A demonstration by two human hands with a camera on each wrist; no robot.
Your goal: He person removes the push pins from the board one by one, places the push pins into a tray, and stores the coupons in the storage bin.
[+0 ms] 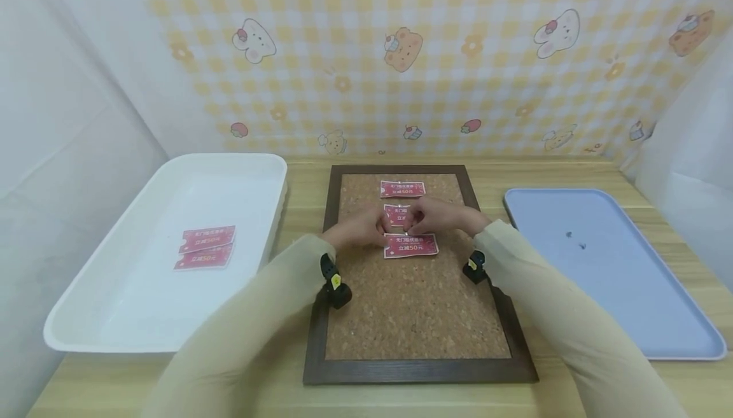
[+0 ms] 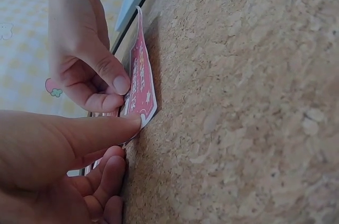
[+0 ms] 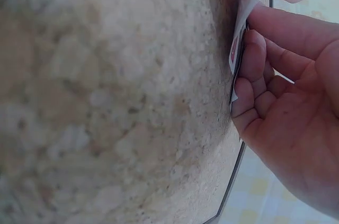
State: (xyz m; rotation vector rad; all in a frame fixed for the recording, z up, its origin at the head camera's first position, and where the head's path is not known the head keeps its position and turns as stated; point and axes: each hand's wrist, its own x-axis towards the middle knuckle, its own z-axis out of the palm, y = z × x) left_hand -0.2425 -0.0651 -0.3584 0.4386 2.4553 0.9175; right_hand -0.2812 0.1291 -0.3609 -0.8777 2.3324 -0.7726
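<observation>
A red paper coupon (image 1: 411, 246) with white and yellow print lies low on the cork board (image 1: 415, 310), its lower edge lifted and curving in the left wrist view. My left hand (image 1: 362, 226) holds its left end, thumb (image 2: 114, 128) laid over the printed corner. At the coupon's top edge, my right hand (image 1: 434, 215) brings thumb and index finger together on a small pushpin (image 1: 406, 234), mostly hidden by the fingertips. Farther up the board are two similar coupons, the top one (image 1: 403, 189) and the middle one (image 1: 395, 215), which the right hand partly covers.
Left of the board, a white tray (image 1: 137, 189) contains two overlapping coupons (image 1: 206, 247). To the right, a blue tray (image 1: 630, 316) carries two small pins (image 1: 575, 240). A dark wooden frame (image 1: 420, 372) borders the cork. Behind the table hangs a checked cloth (image 1: 355, 106).
</observation>
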